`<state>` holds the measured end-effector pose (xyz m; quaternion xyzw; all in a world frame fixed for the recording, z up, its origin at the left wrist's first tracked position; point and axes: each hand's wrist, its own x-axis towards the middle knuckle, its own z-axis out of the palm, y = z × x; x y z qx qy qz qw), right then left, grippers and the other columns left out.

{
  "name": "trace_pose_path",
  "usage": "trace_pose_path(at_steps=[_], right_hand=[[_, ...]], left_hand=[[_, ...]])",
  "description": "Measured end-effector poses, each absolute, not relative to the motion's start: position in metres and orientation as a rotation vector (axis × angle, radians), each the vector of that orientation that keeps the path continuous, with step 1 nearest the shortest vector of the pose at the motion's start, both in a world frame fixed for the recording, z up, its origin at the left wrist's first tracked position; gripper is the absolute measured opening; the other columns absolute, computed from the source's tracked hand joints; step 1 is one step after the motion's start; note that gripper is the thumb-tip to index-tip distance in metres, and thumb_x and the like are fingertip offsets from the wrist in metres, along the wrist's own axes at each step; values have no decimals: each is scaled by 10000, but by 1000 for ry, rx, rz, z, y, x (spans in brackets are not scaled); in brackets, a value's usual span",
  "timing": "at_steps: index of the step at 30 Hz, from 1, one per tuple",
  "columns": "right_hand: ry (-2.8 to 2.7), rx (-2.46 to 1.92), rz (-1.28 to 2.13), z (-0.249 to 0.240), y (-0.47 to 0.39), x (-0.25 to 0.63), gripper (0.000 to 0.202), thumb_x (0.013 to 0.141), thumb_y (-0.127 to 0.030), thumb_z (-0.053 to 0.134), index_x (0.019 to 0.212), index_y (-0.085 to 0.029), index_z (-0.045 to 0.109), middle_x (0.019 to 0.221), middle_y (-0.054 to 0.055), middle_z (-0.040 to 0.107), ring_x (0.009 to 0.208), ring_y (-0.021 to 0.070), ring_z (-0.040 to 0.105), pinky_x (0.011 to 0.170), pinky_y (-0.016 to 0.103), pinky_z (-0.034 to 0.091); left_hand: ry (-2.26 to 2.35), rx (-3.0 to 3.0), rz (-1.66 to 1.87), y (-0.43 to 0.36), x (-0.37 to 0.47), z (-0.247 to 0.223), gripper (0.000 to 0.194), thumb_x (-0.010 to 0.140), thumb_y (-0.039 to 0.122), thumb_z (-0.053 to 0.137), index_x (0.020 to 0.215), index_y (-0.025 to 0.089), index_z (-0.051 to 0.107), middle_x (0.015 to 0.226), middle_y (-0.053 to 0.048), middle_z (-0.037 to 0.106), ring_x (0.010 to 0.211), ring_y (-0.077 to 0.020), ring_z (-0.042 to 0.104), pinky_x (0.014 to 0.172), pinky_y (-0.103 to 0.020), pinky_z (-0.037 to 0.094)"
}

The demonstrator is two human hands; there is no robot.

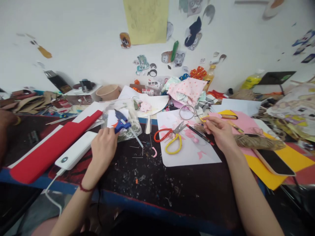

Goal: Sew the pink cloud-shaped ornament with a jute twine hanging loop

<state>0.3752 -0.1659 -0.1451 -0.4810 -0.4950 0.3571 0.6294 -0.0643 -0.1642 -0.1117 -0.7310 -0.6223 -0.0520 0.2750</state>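
Bare forearms sat nearest, stretched over the bench from either side. Left hand was wrapped around what looked like a blue glue gun, right over a clear plastic bag, so keeping its hot end off that plastic seemed smart. Fingers on the right hand were pinched around a small yellow piece, too blurry to name, just beside a thin hoop; couldn't tell if the two were joined. Steady light pinch, fingertips away from the heat, tbh that was probably most of it. Open scissors lay on the white paper, so shifting them aside would likely have helped.
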Motion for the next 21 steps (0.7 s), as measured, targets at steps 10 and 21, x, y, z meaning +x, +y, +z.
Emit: trace_pose_path(at_steps=[10, 21], right_hand=[[-1146, -1135, 837, -150, -165, 378, 224, 819, -394, 791, 972, -233, 763, 707, 5, 620, 541, 96, 467, 525, 264, 389], [-1131, -1163, 830, -149, -166, 376, 266, 804, -403, 803, 996, -222, 765, 698, 3, 639, 488, 68, 404, 440, 232, 300]], left_hand=[[-1730, -1932, -74, -175, -57, -120, 349, 1056, 380, 370, 1035, 134, 615, 950, -140, 659, 915, -313, 595, 708, -378, 396], [-1286, -2642, -317, -226, 93, -95, 274, 1038, 280, 425, 954, 180, 666, 911, -121, 684, 867, -254, 621, 711, -389, 427]])
